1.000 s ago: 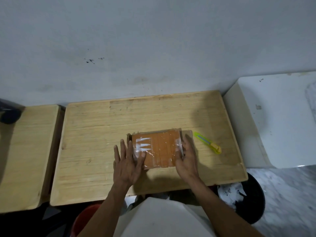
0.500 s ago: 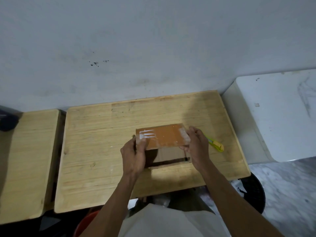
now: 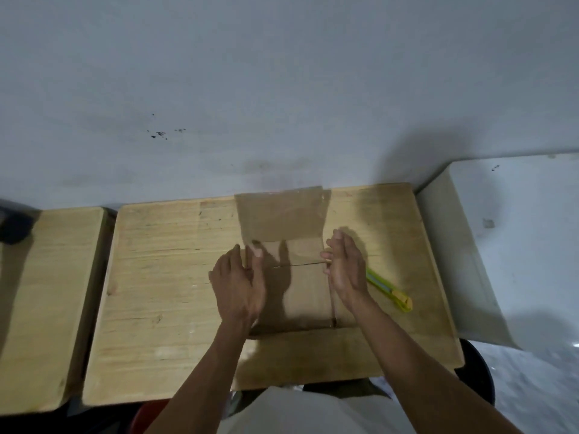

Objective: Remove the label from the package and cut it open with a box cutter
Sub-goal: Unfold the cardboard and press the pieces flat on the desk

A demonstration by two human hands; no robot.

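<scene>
1. Slippage was the main risk judged from this moment: the flat brown cardboard package [image 3: 300, 270] lay with one face down on the pale wooden table [image 3: 163, 277] and its far part tipped up toward the white wall [image 3: 282, 73], so an uneven push from either side could have let it fall or skate across the wood.
2. Contact with the cutter was a second risk. The yellow-and-green box cutter [image 3: 390, 291] lay on the table just beside the package, behind the right hand [image 3: 346, 267]; a careless sweep of that hand could have knocked it toward the table edge. Whether its blade was extended could not be told.
3. Label position was a third concern: no label could be made out on the plain brown faces turned toward the camera, so peeling could not begin until the correct face was presented.
4. Left hand [image 3: 238, 283]: fingers relaxed and mostly straight, spread against the package's left edge, thumb reaching onto the cardboard. It pressed rather than clasped.
5. Right hand: fingers extended and held together, palm turned inward, set flat against the package's right edge. It curled round nothing.
6. Package location: centre of the table, between both hands, touching each.
</scene>
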